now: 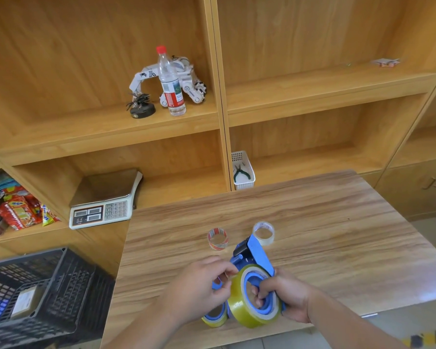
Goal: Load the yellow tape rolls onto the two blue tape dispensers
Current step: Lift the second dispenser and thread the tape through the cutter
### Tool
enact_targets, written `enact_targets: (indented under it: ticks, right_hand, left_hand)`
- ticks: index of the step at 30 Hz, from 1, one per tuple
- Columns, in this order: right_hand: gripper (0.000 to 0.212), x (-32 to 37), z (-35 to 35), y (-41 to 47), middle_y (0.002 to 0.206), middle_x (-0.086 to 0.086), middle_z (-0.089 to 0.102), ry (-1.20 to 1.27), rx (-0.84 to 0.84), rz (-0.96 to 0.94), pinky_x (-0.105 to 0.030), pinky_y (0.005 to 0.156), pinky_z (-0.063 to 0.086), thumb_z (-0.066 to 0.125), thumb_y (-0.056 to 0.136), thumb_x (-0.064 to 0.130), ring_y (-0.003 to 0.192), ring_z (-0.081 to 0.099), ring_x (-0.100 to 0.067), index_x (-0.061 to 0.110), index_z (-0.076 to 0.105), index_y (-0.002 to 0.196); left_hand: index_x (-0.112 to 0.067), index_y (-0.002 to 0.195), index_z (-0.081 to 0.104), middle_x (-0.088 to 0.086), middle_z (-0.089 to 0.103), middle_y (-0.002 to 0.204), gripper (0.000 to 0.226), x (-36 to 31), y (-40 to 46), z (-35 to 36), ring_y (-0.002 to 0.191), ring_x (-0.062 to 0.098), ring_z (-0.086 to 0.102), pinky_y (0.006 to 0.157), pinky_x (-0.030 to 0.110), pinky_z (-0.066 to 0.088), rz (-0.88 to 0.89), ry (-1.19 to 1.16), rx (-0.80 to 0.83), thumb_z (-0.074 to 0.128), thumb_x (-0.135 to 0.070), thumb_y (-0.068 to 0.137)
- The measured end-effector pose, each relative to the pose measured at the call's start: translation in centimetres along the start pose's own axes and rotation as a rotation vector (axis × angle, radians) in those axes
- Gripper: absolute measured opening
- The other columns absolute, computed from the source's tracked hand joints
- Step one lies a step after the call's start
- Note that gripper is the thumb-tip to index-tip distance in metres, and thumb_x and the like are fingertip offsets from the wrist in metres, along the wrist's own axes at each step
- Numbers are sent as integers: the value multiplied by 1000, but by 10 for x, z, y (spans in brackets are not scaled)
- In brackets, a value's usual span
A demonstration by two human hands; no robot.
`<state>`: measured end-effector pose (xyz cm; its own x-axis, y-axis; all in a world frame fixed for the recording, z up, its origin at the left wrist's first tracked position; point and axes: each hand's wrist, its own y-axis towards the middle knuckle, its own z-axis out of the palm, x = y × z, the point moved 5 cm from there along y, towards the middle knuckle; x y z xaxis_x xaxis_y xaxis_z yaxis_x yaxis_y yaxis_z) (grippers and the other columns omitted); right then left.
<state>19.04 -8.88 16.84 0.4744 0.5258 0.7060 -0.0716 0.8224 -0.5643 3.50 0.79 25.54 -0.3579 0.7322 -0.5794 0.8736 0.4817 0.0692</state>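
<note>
My right hand grips a blue tape dispenser through its hub, held just above the table's front edge. A yellow tape roll sits on that dispenser's blue hub. At the roll's upper left edge, my left hand pinches the loose tape end. Under my left hand lies a second blue dispenser with a yellow roll, mostly hidden. Two bare cardboard cores stand farther back: a red-printed core and a white core.
The wooden table stands in front of wooden shelving. A black crate is at the lower left. On the shelves are a scale, a white basket with pliers, a water bottle and snack packets.
</note>
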Motion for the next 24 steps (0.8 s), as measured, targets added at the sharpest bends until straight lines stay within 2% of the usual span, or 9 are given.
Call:
enact_targets:
  ticks: [4,8,11,17,22,24]
  right_hand:
    - [21,2,4,0,79,-18,49,-49,55,2,-32,62,45,57,61,-10,62,49,-27,2,60,77]
    - [23,4,3,1,77,-17,53,-52,58,-6,-32,63,45,56,61,-10,63,51,-27,5,67,74]
    - [23,4,4,4,79,-17,50,-70,47,-10,-33,63,43,57,58,-9,63,50,-27,7,66,72]
    - [23,10,9,6,77,-14,49,-189,43,-6,-33,64,42,56,58,-5,62,49,-25,13,66,69]
    - [20,10,16,5,71,-12,53,-258,142,31,-34,68,43,54,62,-6,64,50,-26,11,63,69]
    - [17,11,19,5,67,-10,53,-259,183,43,-33,67,43,52,64,-7,63,49,-25,8,59,69]
  left_hand:
    - [-29,95,76,-19,71,89,14,2,3,-4,83,0,65,78,17,53,-60,-72,0,63,-30,88]
    - [-30,96,77,-17,74,91,9,6,9,-11,88,3,67,79,13,50,-99,-102,118,70,-28,92]
    - [-34,94,77,-17,73,92,10,9,11,-14,90,2,66,79,12,49,-129,-53,155,68,-29,93]
    - [-37,96,77,-19,72,96,12,17,19,-28,91,2,65,83,25,54,-180,20,205,67,-30,94]
    - [-31,96,78,-24,68,90,11,16,28,-42,92,-2,63,76,12,49,-149,90,226,68,-26,95]
    - [-32,96,78,-23,68,90,10,14,31,-46,90,-3,63,78,18,53,-135,109,243,68,-28,96]
